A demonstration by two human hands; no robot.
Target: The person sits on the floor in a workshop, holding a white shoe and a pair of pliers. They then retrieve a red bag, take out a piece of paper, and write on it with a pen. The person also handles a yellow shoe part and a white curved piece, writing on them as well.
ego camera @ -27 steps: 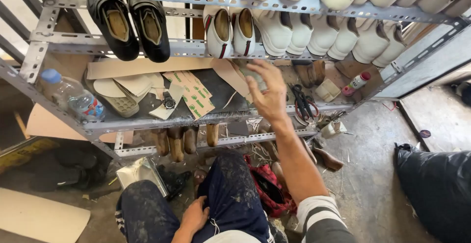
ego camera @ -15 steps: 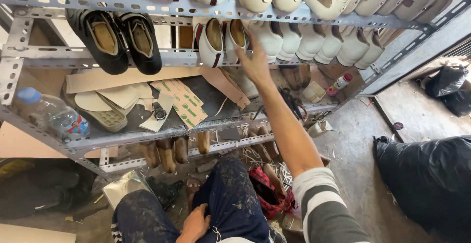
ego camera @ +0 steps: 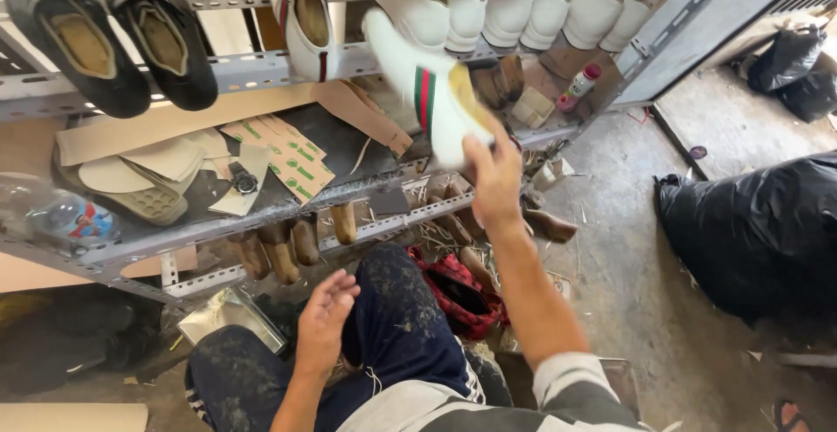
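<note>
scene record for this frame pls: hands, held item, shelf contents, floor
right hand: right hand grips a white shoe with a green and red stripe, lifted in front of the rack
left hand: left hand open, palm up, above the knee, holds nothing
rack: metal shelf rack; black shoes and white shoes on the upper tier, insoles and plastic bottle below
floor: black bag at right

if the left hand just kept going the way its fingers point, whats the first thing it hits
The left hand hangs open above the knee, fingers aimed up toward the rack. The first thing in that line looks like the row of brown wooden shoe lasts under the lower shelf rail, though depth is hard to judge.
</note>
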